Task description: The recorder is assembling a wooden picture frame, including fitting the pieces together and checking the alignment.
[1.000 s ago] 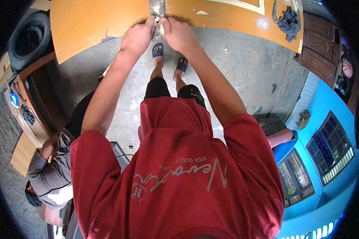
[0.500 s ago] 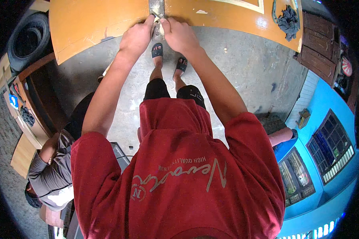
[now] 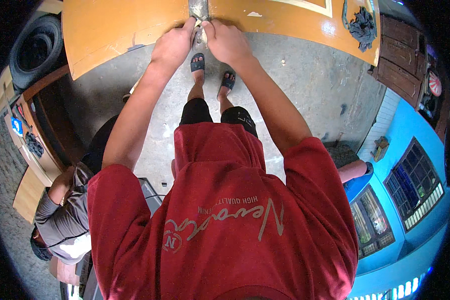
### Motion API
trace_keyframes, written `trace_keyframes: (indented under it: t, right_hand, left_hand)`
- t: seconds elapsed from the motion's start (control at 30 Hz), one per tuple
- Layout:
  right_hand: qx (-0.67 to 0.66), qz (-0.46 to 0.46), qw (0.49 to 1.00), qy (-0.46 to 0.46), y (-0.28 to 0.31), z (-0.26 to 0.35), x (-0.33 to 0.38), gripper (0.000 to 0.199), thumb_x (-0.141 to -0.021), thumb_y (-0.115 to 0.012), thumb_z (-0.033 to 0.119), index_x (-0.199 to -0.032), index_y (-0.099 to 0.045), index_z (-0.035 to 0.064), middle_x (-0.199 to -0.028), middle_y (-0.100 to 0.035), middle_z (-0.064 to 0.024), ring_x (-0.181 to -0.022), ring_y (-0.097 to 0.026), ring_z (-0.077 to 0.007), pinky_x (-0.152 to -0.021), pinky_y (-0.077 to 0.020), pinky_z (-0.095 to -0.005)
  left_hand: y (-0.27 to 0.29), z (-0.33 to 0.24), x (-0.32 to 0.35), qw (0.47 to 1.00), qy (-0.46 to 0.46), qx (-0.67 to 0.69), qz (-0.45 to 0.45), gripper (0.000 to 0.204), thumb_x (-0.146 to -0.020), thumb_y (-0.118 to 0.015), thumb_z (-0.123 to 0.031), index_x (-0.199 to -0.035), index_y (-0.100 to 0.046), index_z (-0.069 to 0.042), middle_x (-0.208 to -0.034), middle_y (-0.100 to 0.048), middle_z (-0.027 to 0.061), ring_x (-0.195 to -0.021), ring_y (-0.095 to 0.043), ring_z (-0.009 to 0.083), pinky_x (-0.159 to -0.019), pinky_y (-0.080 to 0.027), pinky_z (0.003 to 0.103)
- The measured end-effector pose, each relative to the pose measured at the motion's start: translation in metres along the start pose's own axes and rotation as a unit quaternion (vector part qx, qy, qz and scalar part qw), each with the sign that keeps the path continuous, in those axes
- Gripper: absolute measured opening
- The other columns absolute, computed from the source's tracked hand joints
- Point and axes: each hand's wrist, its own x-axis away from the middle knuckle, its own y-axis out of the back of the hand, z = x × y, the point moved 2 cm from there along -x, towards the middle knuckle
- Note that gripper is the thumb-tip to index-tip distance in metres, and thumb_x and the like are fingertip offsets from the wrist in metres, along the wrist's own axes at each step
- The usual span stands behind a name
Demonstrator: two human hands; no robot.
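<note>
- Left hand (image 3: 172, 46) and right hand (image 3: 228, 41) both clamp a small grey metal piece (image 3: 200, 20) at the near edge of the orange tabletop (image 3: 120, 25).
- Risk: with fingers crowded together, a slip could pinch them or drop the piece onto sandalled feet (image 3: 212, 72).

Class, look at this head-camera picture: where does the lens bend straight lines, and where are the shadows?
Head view: the fisheye bends the orange board's edge into an arc, and black corners ring the picture. Daylight is soft and even; faint shadows lie on the concrete floor beneath the board and feet. The left hand and right hand look sharp.
</note>
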Motion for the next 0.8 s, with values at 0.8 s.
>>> trace_keyframes:
  t: [0.8]
  right_hand:
    - [0.005,0.010,1.000,-0.010,0.000,-0.009,-0.014,0.053,-0.106,-0.038,0.049,-0.115,-0.069,0.0072,-0.103,-0.071,-0.0293,-0.101,-0.066,-0.0523,-0.096,-0.0511,-0.0592]
  left_hand:
    - [0.000,0.001,-0.002,1.000,-0.002,-0.007,-0.008,0.018,-0.105,-0.050,-0.024,-0.116,-0.049,-0.010,-0.089,-0.071,0.0266,-0.084,-0.068,0.0492,-0.071,-0.054,0.060]
